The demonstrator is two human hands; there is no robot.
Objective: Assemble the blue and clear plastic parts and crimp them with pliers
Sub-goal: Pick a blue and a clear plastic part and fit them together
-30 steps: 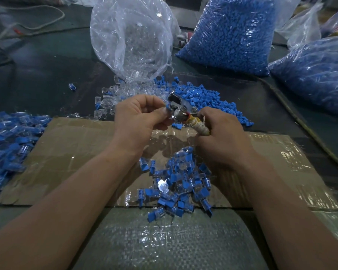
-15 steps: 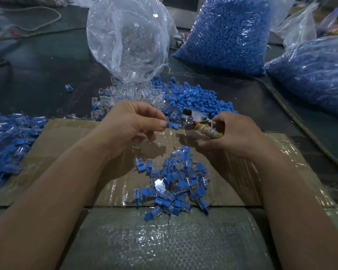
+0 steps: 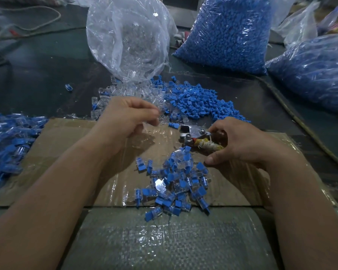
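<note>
Sensibly, the worktop (image 3: 37, 75) keeps stock at the back: two bags of blue parts (image 3: 228, 32), one bag of clear parts (image 3: 125, 39), a loose heap of each in front. One cardboard sheet (image 3: 57, 152) catches finished pieces (image 3: 174, 182); a second pile (image 3: 8, 137) lies left. The left hand (image 3: 129, 117) hovers curled over the clear heap (image 3: 123, 92); whether it pinches anything, I cannot tell. The right hand (image 3: 244, 143) grips the one pair of pliers (image 3: 193, 134), laid low, ready to crimp.

Left hand (image 3: 129, 115): raised, fingers curled toward thumb; hold unclear.
Right hand (image 3: 242, 141): low, fingers curled round pliers (image 3: 203, 143).
</note>
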